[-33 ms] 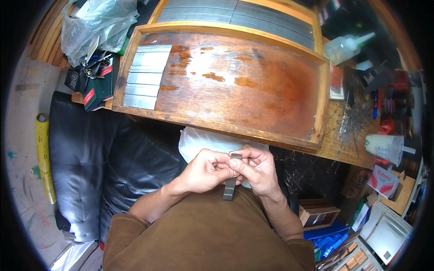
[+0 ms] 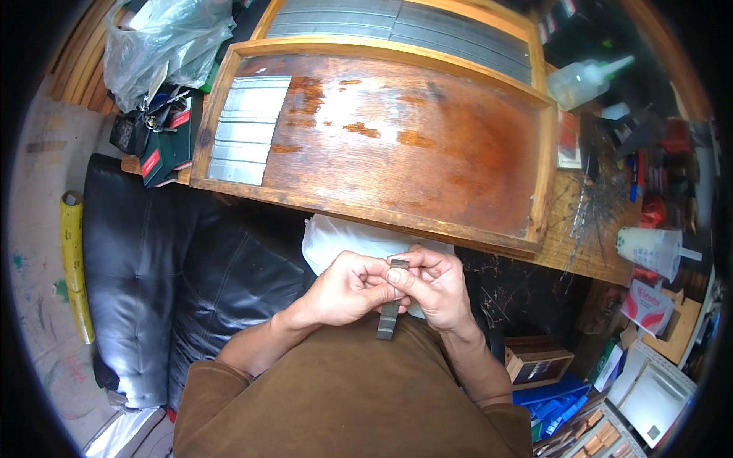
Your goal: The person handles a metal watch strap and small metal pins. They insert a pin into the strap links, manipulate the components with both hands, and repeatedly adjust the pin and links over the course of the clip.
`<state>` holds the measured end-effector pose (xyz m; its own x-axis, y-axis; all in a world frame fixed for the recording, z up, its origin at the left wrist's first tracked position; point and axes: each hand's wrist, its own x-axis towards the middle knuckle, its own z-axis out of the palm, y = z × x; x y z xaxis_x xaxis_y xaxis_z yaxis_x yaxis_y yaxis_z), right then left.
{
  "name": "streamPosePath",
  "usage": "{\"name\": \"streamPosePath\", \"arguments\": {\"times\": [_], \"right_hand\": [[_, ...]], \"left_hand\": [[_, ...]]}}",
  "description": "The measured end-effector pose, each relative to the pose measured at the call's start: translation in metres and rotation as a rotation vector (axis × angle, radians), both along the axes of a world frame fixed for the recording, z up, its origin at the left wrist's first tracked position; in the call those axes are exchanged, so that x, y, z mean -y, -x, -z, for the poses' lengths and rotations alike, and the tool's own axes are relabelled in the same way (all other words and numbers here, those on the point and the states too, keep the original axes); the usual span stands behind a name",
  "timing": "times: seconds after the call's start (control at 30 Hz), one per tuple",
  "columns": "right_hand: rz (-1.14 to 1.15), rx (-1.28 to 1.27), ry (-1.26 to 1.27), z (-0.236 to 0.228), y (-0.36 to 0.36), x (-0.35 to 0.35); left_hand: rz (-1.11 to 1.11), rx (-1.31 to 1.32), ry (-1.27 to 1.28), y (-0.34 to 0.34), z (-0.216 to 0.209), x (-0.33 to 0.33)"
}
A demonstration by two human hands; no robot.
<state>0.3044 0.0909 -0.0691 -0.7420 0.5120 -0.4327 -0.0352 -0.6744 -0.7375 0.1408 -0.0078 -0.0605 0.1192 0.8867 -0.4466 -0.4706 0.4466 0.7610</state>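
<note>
Both hands meet just above my lap, around a narrow dark grey stack of what look like thin metal strips (image 2: 388, 320). The thumb and fingers of my left hand (image 2: 347, 288) are closed on the stack's left side. From the other side, my right hand (image 2: 437, 288) pinches its upper part, thumb across the front. One end shows above the fingertips; the lower end points down toward my brown shirt. My fingers cover its middle. Beyond my hands stands a shallow wooden tray (image 2: 366, 217), with several silvery flat strips (image 2: 248, 130) lined up at its left end.
Behind the tray, another wooden tray holds rows of grey strips (image 2: 458, 42). A squeeze bottle (image 2: 580, 82), thin wires (image 2: 592, 206) and a plastic cup (image 2: 649, 252) are at the right. A plastic bag (image 2: 168, 46) lies at the far left, above a black leather seat (image 2: 198, 267).
</note>
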Motion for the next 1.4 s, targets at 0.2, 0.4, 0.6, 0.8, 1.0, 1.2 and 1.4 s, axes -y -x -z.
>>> {"name": "streamPosePath", "arguments": {"times": [0.2,0.4,0.6,0.8,1.0,1.2,1.4], "right_hand": [[-0.043,0.012,0.058,-0.0075,0.0006,-0.004],[-0.013,-0.028,0.023,0.0003,-0.0011,-0.0013],[-0.037,-0.004,0.018,-0.0036,-0.0007,-0.003],[-0.044,0.02,0.029,-0.0013,0.0001,-0.0026],[-0.039,0.025,0.014,0.0003,-0.0004,-0.002],[-0.027,0.017,0.021,-0.0033,0.0022,-0.002],[-0.042,0.036,-0.011,0.0018,0.0001,-0.0013]], "left_hand": [[0.028,0.065,0.073,0.0033,-0.0032,-0.0011],[0.031,0.029,0.049,0.0024,-0.001,0.0003],[0.02,0.055,0.039,0.0021,-0.0018,0.0004],[0.021,0.081,0.076,0.0036,-0.0039,-0.0014],[0.031,0.079,0.064,0.0041,-0.0006,-0.0009],[0.04,0.102,0.088,0.0053,0.0003,-0.0015],[0.059,0.06,0.056,0.0064,0.0019,-0.0011]]}}
